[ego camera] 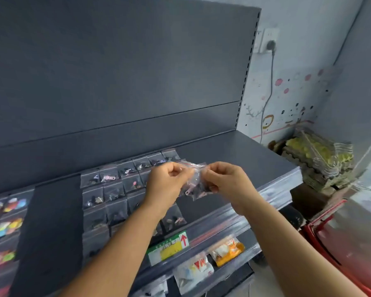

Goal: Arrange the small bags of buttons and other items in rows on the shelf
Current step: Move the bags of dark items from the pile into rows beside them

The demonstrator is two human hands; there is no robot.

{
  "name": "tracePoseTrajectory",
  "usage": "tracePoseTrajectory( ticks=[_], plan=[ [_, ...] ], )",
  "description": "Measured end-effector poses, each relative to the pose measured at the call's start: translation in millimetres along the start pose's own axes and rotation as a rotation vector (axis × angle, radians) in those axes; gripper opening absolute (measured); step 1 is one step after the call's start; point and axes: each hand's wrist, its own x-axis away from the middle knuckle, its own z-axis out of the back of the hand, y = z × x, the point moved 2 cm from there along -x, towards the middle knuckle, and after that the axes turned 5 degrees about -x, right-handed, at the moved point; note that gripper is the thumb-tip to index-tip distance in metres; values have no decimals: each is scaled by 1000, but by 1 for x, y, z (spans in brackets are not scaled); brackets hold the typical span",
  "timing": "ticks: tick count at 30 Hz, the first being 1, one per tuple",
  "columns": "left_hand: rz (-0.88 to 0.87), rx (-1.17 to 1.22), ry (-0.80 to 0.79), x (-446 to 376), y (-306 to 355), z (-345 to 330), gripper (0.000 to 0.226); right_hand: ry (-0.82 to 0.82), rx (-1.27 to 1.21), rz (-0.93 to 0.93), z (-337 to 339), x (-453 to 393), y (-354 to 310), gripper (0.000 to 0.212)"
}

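Note:
A bunch of small clear zip bags [196, 181] with dark and pink bits inside hangs above the dark grey shelf [234, 155]. My left hand [169, 181] pinches the bunch at its left side and my right hand [223, 179] pinches it at its right. Below and to the left, several small bags [114, 194] lie flat in rows on the shelf; my left forearm hides part of them. Bags of coloured buttons [7, 215] lie in rows at the far left.
A green and yellow price label [169, 247] sits in the shelf's clear front strip. White and orange packets [227, 250] lie on the lower shelf. A stack of packaged goods [317, 159] stands on the right, with a red object [341, 243] below it.

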Motion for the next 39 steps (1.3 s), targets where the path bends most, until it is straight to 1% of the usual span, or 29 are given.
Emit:
tracePoseTrajectory(
  ticks=[2,4,9,11,13,17,18,20,22,24,26,28,31,34,37,39],
  plan=[
    [50,-10,35,4,1,-9,13,-61,23,-4,8,-10,4,12],
    [99,-10,65,9,-1,-17,16,-97,47,-8,16,-19,9,16],
    [174,-64,239,21,-10,-13,16,-109,136,-48,40,-38,25,19],
    [199,-89,274,26,-15,-10,15,-117,178,-61,43,-43,31,20],
    [230,-140,267,29,-18,-13,13,-149,211,-72,42,-48,37,19],
    [269,-206,203,25,-22,-33,14,-224,267,-79,35,-55,45,20],
    [251,-275,198,23,-23,-36,14,-234,296,-72,33,-56,47,19],
    [195,-538,201,20,-24,-37,11,-257,462,-12,31,-59,50,11],
    [137,-785,211,19,-28,-34,28,-272,690,81,31,-60,52,26],
    [67,-888,195,20,-32,-33,40,-277,772,170,32,-59,51,35],
    [-24,-902,130,22,-33,-36,40,-298,801,252,32,-57,50,31],
    [-87,-905,43,24,-36,-41,37,-360,844,308,31,-55,51,24],
    [-99,-930,-59,28,-42,-44,30,-483,857,341,29,-50,51,16],
    [-107,-928,-78,33,-45,-44,29,-525,859,364,29,-47,52,13],
    [-98,-925,-48,36,-44,-42,32,-489,802,375,28,-45,50,12],
    [-88,-948,-56,36,-44,-41,34,-484,802,402,25,-44,50,11]
  ],
)
